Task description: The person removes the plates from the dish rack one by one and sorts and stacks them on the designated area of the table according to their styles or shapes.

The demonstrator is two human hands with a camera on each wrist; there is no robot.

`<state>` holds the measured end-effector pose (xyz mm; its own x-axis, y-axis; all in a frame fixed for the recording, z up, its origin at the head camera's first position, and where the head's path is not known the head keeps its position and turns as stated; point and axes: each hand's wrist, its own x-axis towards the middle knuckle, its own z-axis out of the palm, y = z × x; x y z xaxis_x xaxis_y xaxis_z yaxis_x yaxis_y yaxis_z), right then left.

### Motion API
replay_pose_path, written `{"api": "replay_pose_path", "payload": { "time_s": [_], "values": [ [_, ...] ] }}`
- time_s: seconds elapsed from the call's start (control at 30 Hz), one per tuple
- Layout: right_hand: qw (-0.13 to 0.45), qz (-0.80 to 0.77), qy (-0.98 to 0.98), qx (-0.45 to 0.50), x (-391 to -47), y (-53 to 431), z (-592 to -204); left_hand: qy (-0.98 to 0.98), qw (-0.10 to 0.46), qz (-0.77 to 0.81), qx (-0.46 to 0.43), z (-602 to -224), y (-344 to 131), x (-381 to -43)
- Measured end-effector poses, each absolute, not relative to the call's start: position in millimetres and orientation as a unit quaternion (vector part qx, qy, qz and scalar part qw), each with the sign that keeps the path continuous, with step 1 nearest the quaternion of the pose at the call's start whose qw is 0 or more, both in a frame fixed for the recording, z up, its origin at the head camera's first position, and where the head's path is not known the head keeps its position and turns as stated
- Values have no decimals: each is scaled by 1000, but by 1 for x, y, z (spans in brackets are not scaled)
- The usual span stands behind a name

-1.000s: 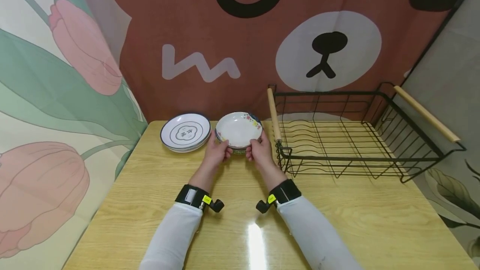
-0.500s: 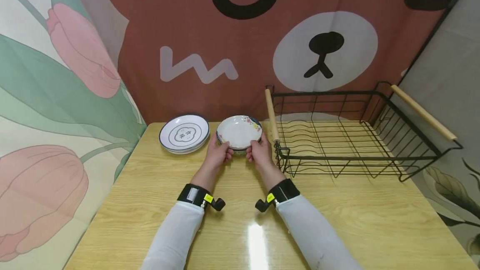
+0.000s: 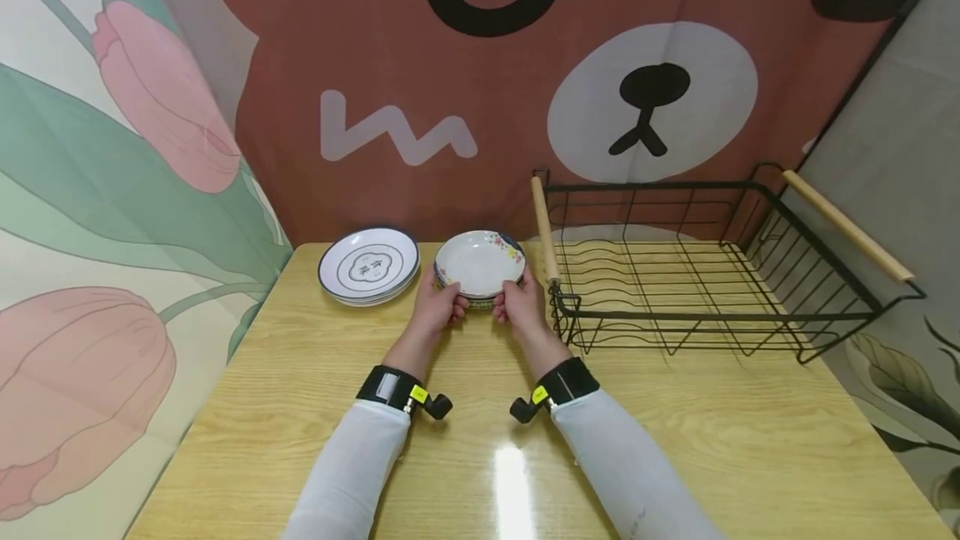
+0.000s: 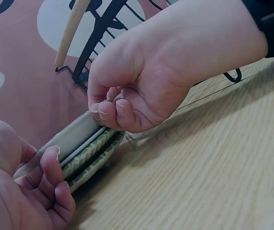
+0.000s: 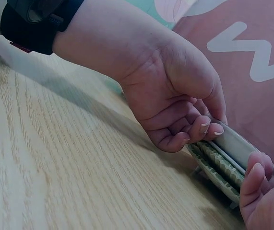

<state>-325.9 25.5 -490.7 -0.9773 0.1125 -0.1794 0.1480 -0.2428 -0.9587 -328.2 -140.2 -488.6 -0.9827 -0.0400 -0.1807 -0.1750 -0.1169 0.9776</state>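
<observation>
A round white plate [image 3: 478, 265] with red and yellow flowers on its rim lies level on top of a small stack. My left hand [image 3: 437, 307] pinches its near left edge, thumb on the rim and fingers curled under it. At the near right edge my right hand [image 3: 523, 304] grips the rim in the same way. Beneath the plate, dishes with a green ridged pattern [image 4: 92, 154] show in the left wrist view. The right wrist view shows these green-patterned dishes [image 5: 218, 165] too, just under the fingers. How far the fingers reach below the plate is partly hidden.
Left of the hands stands a stack of white blue-rimmed plates [image 3: 369, 267] with dark characters. A black wire dish rack [image 3: 675, 317] with wooden handles is close on the right. A printed bear curtain [image 3: 405, 198] hangs behind the wooden table [image 3: 480, 473].
Both hands keep their hold on the flowered plate. Plate and hands sit slightly lower in the head view than one second ago, and the view itself has shifted a little.
</observation>
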Motion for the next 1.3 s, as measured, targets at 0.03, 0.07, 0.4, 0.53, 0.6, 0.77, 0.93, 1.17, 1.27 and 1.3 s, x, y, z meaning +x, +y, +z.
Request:
{"api": "replay_pose_path", "payload": {
  "time_s": [0.03,0.07,0.4,0.53,0.6,0.77,0.93,1.17,1.27,1.3],
  "values": [
    [13,-781,616,105,-326,26,-491,663,45,743,-82,-488,-140,-328],
    [15,-781,615,104,-326,26,-491,662,46,743,-82,-488,-140,-328],
    [23,-785,610,106,-324,27,-490,665,62,740,-82,-488,-142,-327],
    [27,-787,606,110,-323,27,-492,665,68,739,-86,-489,-143,-326],
    [27,-788,606,109,-323,27,-492,664,68,740,-88,-489,-143,-326],
    [28,-788,605,107,-323,26,-494,657,79,743,-100,-490,-144,-326],
    [30,-794,598,102,-323,26,-494,648,93,749,-102,-489,-146,-327],
    [35,-798,593,98,-323,27,-490,634,99,760,-108,-486,-145,-327],
    [40,-801,589,101,-324,27,-490,632,100,761,-106,-486,-144,-327],
    [41,-802,588,103,-324,28,-490,633,100,760,-104,-486,-144,-327]
  ]
}}
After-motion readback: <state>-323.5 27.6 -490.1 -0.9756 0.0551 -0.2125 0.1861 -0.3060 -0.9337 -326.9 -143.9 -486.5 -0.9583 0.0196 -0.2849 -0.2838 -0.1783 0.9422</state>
